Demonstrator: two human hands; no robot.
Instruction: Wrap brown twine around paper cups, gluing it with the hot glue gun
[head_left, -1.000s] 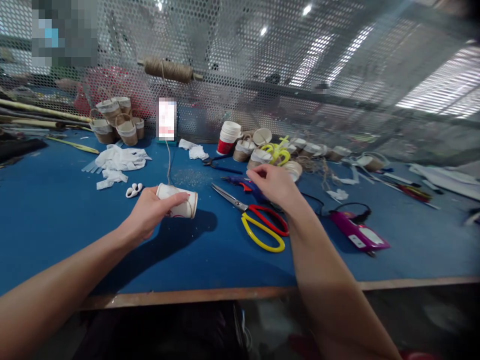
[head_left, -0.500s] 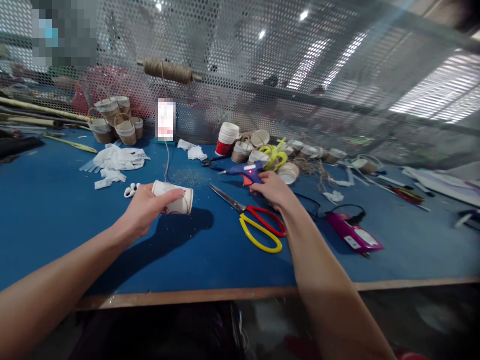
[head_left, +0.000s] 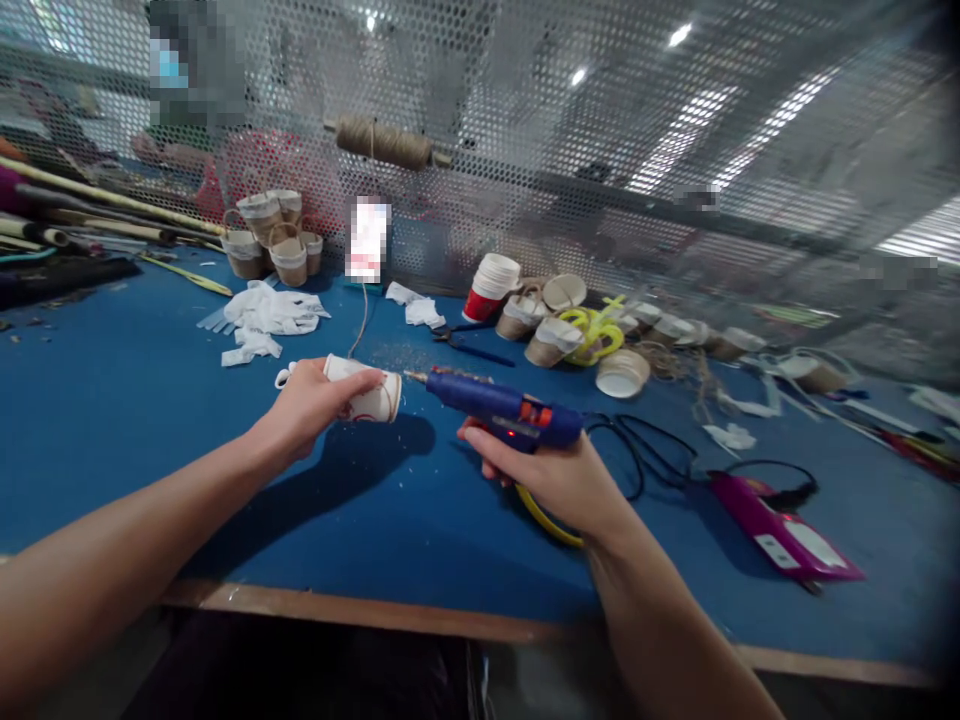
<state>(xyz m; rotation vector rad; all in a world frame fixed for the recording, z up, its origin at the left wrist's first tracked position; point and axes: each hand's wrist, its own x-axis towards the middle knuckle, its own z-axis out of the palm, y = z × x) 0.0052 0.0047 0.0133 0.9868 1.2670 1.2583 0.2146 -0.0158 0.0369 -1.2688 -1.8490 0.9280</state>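
My left hand (head_left: pixel 309 404) is wrapped around a white paper cup (head_left: pixel 370 396) held on its side above the blue table (head_left: pixel 112 400), its rim pointing right. A thin twine runs from the cup up toward the spool (head_left: pixel 384 143) on the mesh screen. My right hand (head_left: pixel 559 478) grips a blue hot glue gun (head_left: pixel 504 407) with a red lit spot. Its nozzle points left and sits just right of the cup's rim. Under my right hand lie yellow-and-red scissors (head_left: pixel 547 518), mostly hidden.
White scraps (head_left: pixel 262 315) lie at the back left near twine-wrapped cups (head_left: pixel 274 240). Stacked cups (head_left: pixel 487 285), more wrapped cups and yellow loops (head_left: pixel 596 330) stand at the back centre. A black cord (head_left: pixel 645 455) and a magenta device (head_left: pixel 780 535) lie right. Another person is behind the mesh.
My right hand picked the glue gun off the table and brought it left, nozzle toward the cup's rim. The left hand kept the cup. The view shifted.
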